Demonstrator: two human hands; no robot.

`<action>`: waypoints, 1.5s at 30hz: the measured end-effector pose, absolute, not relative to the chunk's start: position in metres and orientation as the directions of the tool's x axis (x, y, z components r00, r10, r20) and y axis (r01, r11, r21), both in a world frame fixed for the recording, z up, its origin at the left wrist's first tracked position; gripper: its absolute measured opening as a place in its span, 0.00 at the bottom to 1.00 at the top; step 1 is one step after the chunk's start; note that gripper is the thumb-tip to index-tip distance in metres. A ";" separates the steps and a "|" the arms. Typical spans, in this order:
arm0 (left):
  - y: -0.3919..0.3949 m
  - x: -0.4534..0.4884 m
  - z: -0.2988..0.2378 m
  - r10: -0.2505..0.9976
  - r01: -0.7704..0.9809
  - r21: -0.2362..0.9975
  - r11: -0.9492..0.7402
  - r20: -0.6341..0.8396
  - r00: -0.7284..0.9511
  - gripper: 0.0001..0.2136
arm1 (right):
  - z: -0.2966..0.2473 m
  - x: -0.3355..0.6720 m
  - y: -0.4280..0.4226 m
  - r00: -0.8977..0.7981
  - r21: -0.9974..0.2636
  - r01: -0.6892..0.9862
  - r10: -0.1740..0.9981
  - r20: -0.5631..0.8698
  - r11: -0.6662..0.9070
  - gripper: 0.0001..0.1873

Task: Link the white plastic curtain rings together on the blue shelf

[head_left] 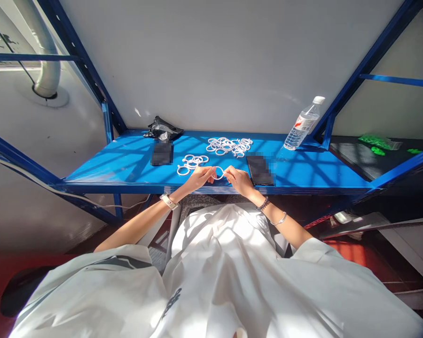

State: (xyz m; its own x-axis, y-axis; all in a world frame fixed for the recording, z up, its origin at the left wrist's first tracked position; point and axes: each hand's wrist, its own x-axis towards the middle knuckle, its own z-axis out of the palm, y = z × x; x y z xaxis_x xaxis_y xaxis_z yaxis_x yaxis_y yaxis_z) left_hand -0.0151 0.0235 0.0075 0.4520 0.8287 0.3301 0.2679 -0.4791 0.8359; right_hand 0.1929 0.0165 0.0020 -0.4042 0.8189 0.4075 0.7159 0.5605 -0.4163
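I watch two bare hands share one thin white ring (217, 179). It is to the left of the water bottle (302, 126) and nearer to the person, held up at the front edge of the blue worktop (299, 171). The left hand (201, 176) pinches the ring's left side with its thumb and fingers. The right hand (240, 180) pinches the right side with its fingertips. I can see the round hole of the ring between them.

My landmark, the bottle, is clear, with a white cap and a label with a bit of red on it. Left of it is a big heap of white rings (229, 146). Further left of it, and a bit nearer to the person, is a small pile of white rings (192, 163). A black phone (261, 170) lies to the bottle's left and nearer to the person, just beside the right hand. Far to the bottle's left I find a crumpled black plastic bag (164, 128), and in front of that a dark flat thing (162, 154), too blurred for me to name. Off to the bottle's right, past the worktop, are bright green bits in a clear bag (380, 142).
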 end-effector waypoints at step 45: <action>0.022 -0.016 0.008 0.752 0.395 0.672 -0.626 0.389 0.531 0.24 | -0.038 0.189 0.006 -0.498 0.009 0.745 0.546 0.673 0.667 0.15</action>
State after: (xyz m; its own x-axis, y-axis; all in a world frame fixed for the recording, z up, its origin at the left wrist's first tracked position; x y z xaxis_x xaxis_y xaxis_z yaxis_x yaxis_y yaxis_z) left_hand -0.0156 0.0216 0.0083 0.5315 0.7524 0.3892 0.3947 -0.6265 0.6721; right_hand 0.1891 0.0059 -0.0381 -0.4978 0.5464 0.6735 0.7446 0.6675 0.0088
